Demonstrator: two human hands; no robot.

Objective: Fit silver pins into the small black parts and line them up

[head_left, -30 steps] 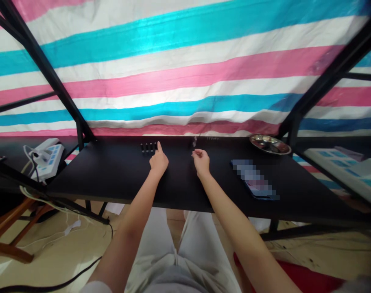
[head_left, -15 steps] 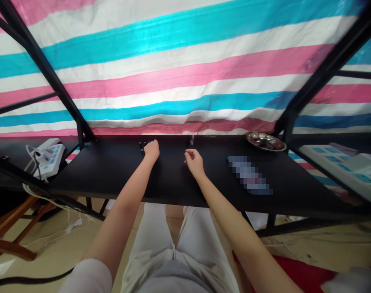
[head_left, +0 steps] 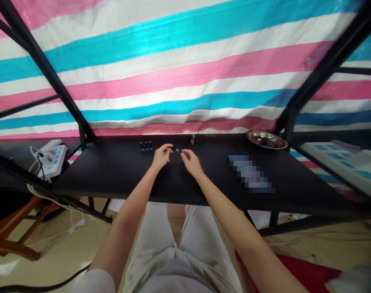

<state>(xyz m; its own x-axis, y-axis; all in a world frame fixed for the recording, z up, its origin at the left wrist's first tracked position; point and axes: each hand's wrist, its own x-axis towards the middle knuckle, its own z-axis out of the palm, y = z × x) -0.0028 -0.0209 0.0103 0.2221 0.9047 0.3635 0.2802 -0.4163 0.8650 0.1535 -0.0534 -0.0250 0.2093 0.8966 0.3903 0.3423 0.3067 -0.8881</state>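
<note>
My left hand [head_left: 162, 156] is above the black table, its thumb and forefinger pinching a small dark cylinder with a pale end [head_left: 177, 149]. The pale end points right, toward my right hand [head_left: 191, 162]. The right fingers are drawn together close to that end; whatever lies between their tips is too small to make out. Left of my left hand, a row of three small black cylinders with light ends [head_left: 146, 146] stands on the table. Small clear or whitish pieces [head_left: 193, 139] lie beyond my right hand.
Several tiny light pieces [head_left: 210, 136] line the table's back edge. A shiny metal dish [head_left: 266, 140] sits at the back right, with a blurred-out blue object [head_left: 250, 174] nearer me. Power strips [head_left: 55, 159] lie left. Black frame posts flank the black table [head_left: 112, 175], a striped sheet behind.
My left hand has moved right, away from the row of black cylinders, bringing one in its fingers close to my right hand. The right hand has shifted only slightly.
</note>
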